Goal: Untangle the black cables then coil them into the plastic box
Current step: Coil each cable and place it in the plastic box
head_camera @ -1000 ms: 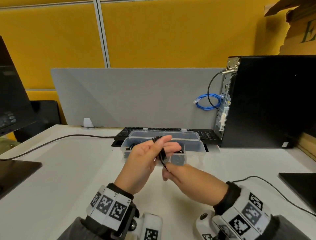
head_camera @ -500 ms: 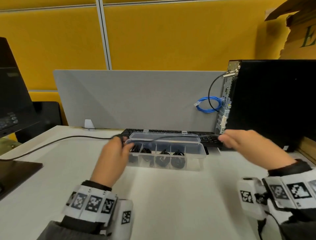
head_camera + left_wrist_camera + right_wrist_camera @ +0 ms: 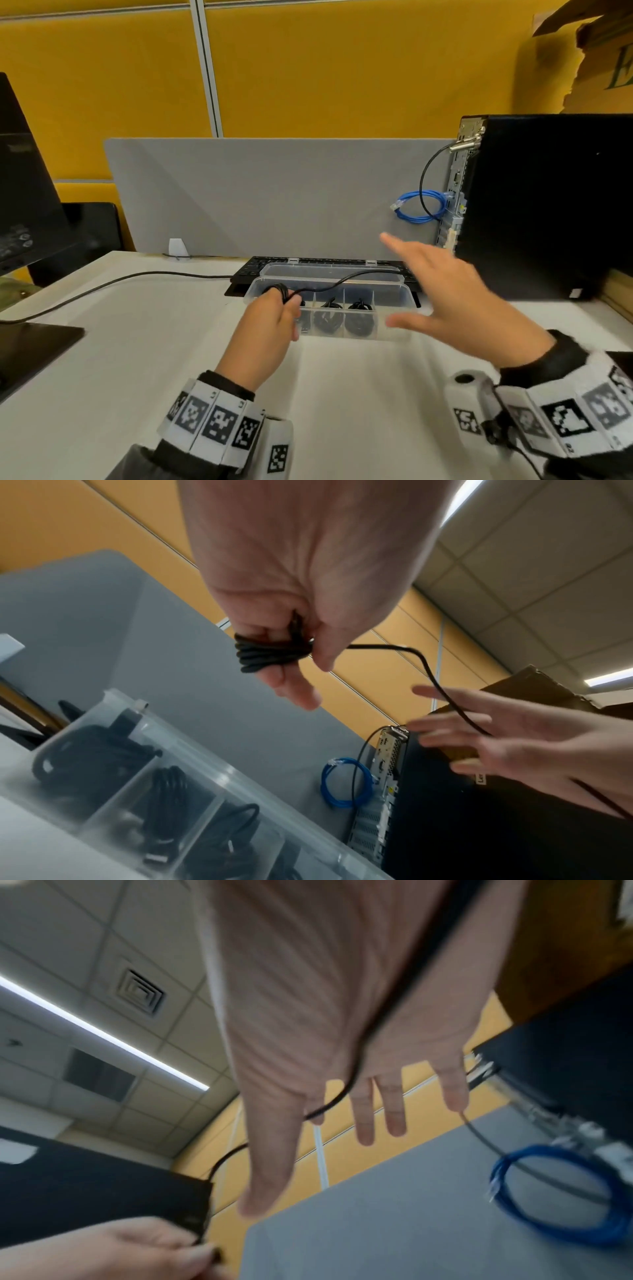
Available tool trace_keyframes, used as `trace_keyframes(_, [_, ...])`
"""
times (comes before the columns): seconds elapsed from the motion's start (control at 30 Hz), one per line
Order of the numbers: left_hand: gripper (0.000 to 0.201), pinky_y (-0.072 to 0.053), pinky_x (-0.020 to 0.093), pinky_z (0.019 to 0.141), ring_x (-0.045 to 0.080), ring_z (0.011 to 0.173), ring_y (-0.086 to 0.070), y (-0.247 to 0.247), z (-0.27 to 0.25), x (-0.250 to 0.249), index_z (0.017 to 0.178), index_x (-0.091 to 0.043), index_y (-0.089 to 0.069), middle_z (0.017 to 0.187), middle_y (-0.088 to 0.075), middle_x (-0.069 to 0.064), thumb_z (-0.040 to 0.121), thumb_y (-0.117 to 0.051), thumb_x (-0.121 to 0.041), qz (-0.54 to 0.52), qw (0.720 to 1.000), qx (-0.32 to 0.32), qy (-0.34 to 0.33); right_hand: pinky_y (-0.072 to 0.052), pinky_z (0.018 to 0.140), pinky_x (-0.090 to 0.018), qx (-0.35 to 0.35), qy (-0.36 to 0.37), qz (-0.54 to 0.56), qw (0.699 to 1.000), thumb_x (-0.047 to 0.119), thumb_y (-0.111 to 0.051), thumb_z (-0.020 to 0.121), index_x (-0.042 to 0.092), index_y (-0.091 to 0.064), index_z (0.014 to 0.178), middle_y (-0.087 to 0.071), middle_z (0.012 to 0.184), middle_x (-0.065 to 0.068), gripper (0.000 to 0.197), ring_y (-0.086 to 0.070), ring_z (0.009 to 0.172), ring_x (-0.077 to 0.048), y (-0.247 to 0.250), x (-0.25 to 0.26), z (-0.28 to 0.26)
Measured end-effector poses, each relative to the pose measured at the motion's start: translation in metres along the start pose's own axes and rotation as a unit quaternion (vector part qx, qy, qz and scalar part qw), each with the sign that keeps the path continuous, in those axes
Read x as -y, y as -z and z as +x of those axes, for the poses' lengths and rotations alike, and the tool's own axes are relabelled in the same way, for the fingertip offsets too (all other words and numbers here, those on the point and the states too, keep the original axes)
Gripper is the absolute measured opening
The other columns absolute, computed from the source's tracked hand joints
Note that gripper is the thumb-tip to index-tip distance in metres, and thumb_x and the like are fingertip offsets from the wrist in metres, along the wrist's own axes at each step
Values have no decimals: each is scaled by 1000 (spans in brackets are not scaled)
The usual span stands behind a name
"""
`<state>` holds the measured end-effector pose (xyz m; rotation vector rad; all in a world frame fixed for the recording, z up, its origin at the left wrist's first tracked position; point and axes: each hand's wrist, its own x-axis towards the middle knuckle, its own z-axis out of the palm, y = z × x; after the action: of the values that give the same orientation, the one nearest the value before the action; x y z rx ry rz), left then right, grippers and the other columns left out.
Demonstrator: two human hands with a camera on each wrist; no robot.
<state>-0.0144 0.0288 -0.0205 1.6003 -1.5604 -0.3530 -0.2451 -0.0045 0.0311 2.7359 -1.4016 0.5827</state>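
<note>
- While your left hand hovers at the near-left corner of the plastic box, its fingers are curled round several turns of the black cable, with the thumb pinching the bundle against them.
- From that pinch, the cable's free length runs to your right, along the box's long axis and just above its open compartments, then passes under your right hand.
- Your right hand is spread flat, fingers straight and apart; the wrist view shows the cable lying across the palm and slipping between two fingers, draped rather than gripped.
- Where the cable's far end lies cannot be told; it leaves the frame past the right wrist.
- Judged from this, the winding is partly done: the loose run points from coil toward your right hand, so the right hand is the nearer one to gather it and feed the next turn back to the left.
- Inside the box, other coiled cables already fill compartments toward the left and middle; the right-end section looks unoccupied.
- Behind the box sit a keyboard and a grey divider; a computer tower stands to the right, with a blue cable looped at its back.
- A slack drape may slide off the open palm.
</note>
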Motion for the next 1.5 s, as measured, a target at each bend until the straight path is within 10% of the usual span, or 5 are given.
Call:
trace_keyframes(0.27, [30,-44,15,69,3,65,-60,-14,-3,-7,82,-13,-61,60,-68,-1,99,-38,-22,-186,977,104,-24,-52,72,-30,-143,139,1,980,57,-17,93,30,-54,115,-65,80,16,51,-60,71,-2,-27,33,2])
trace_keyframes(0.47, [36,-46,18,68,11,65,-60,-8,-10,-20,89,-6,-65,61,-66,1,96,-40,-30,-337,912,230,-38,-45,38,-30,-222,112,2,968,43,-24,94,30,-45,93,-57,61,10,24,-54,49,-13,-21,29,-1])
trace_keyframes(0.83, [45,-51,20,80,17,91,-69,-3,-11,-25,109,-3,-68,93,-73,9,71,-72,-27,-581,784,202,-80,-34,60,-26,149,61,-52,986,43,-21,100,30,-44,112,-52,82,12,29,-53,82,-17,-36,29,-5])
trace_keyframes(1.13, [42,-34,-2,85,-27,104,-43,-13,-14,-23,113,-31,-45,109,-59,-24,80,-62,-11,-112,976,156,-100,-33,67,-30,155,92,-35,983,38,-32,100,24,-54,105,-61,105,1,26,-56,96,-20,-14,49,-10])
trace_keyframes(1.5, [32,-43,19,68,5,53,-54,2,-1,-5,81,-11,-66,53,-58,0,96,-43,-29,-159,984,63,-40,-38,49,-22,-56,-59,-73,994,59,-11,83,31,-40,74,-51,63,7,41,-49,54,-8,27,-22,-10])
